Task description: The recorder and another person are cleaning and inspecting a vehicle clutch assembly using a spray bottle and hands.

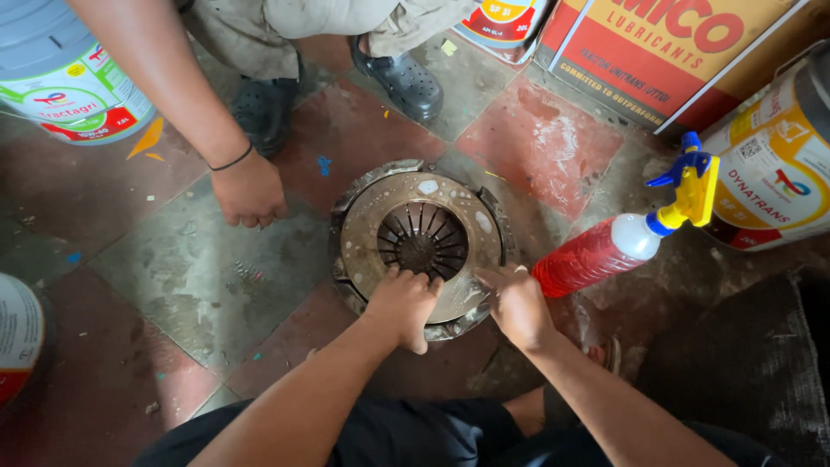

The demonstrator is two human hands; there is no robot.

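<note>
A round metal clutch pressure plate (363,216), wet and spotted with foam, lies flat on the tiled floor. My left hand (402,303) rests on its near rim, fingers reaching into the slotted centre (424,238). My right hand (516,303) presses on the plate's near right edge, fingers bent. Just right of that hand a spray bottle (596,252) with red liquid and a yellow and blue trigger lies tilted on the floor. Another person's hand (249,192) with a black wristband is knuckles-down on the floor left of the plate.
The other person squats behind the plate in dark clogs (402,79). Large lubricant drums stand at the far left (60,78), the near left (17,337) and the right (774,164). A red and yellow carton (666,52) leans at the back right. A dark mat (743,363) lies near right.
</note>
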